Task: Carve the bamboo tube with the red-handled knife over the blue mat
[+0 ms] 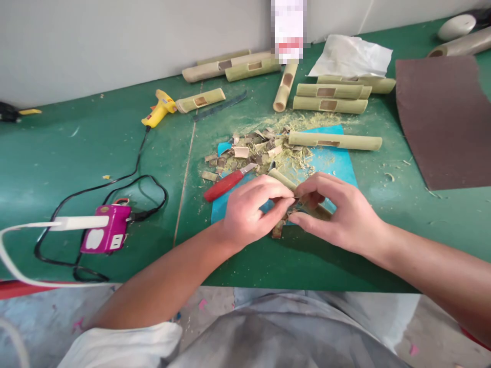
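Observation:
My left hand (257, 208) and my right hand (335, 210) meet over the near edge of a blue sheet (335, 166). The left thumb and forefinger pinch a small dark piece (295, 201). Beside it, the right fingers are curled, and what they hold, if anything, is hidden. A bamboo tube (282, 176) slants beneath my hands, partly covered by them. Left of them lies a red-handled knife (226, 185), its blade toward the chips. Behind are bamboo chips (241, 152) with shavings, and a notched bamboo tube (355, 141).
More notched tubes (332, 105) lie at the back, some beneath white paper (351, 55). A yellow glue gun (159, 108) and a purple power adapter (105, 230) with cords are at left. A brown sheet (445, 122) covers the right side of the green table (233, 263).

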A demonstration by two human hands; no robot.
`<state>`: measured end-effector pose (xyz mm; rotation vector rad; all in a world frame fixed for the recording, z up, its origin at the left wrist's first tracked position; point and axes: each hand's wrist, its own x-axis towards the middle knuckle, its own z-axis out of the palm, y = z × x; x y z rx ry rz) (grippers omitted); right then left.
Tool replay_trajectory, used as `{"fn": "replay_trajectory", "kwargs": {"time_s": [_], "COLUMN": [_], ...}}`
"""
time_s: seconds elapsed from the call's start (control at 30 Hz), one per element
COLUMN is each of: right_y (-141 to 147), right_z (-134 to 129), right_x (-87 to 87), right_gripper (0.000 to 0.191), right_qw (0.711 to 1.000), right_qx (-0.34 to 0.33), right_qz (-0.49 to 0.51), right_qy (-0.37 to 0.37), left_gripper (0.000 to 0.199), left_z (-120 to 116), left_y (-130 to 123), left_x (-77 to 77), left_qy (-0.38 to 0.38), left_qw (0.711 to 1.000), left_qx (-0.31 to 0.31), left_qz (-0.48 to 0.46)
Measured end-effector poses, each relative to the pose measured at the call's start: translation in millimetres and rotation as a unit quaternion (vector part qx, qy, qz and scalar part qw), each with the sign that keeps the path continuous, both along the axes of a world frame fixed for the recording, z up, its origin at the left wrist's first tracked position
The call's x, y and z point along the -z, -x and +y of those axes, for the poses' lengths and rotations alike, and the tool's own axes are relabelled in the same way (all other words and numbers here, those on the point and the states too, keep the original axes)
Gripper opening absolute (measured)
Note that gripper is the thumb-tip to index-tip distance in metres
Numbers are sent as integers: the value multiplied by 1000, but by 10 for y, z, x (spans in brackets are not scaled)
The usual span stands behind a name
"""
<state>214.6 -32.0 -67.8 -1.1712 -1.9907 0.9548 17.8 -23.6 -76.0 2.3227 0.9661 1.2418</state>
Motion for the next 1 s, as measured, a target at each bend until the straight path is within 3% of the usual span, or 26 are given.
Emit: {"fn": "replay_trajectory", "kwargs": {"time_s": [0.17, 0.27, 0.33, 0.43, 0.5, 0.53, 0.6, 0.8, 0.9, 1.0], "right_y": [-7, -22, -34, -45, -48, -49, -51, -54, -60, -77], "right_z": [3, 23, 38, 54, 60, 63, 68, 65, 61, 67], "right_x": [49, 35, 6, -16, -1, 14, 47, 70, 59, 57], "right_gripper": [3, 7, 9, 11, 11, 11, 12, 14, 15, 14], "right_qw": [1000, 999, 999, 998, 995, 994, 990, 971, 961, 955], "right_qx": [6, 0, -5, -23, -40, -45, -37, 0, -8, -4], "right_qz": [15, 39, 40, 34, 35, 31, 7, -87, -98, -109], "right_qy": [-4, -23, -33, -52, -80, -99, -137, -222, -259, -276], "left_gripper": [6, 8, 10, 13, 14, 14, 12, 22, 12, 8], "left_z": [-25, -16, 15, 83, 114, 118, 95, -57, -60, -31], "left_y": [0, 13, 27, 56, 74, 79, 78, 6, 7, 39], "left_x": [-18, 6, 22, 20, 3, -7, -23, -21, -9, -15], "left_qy": [45, 173, 301, 477, 548, 562, 555, 407, 391, 395], "left_qw": [998, 979, 939, 845, 792, 780, 786, 899, 910, 911], "left_qx": [12, 22, 41, 92, 127, 136, 136, 29, 2, 27], "left_qz": [-38, -104, -161, -223, -236, -239, -236, -160, -142, -114]}}
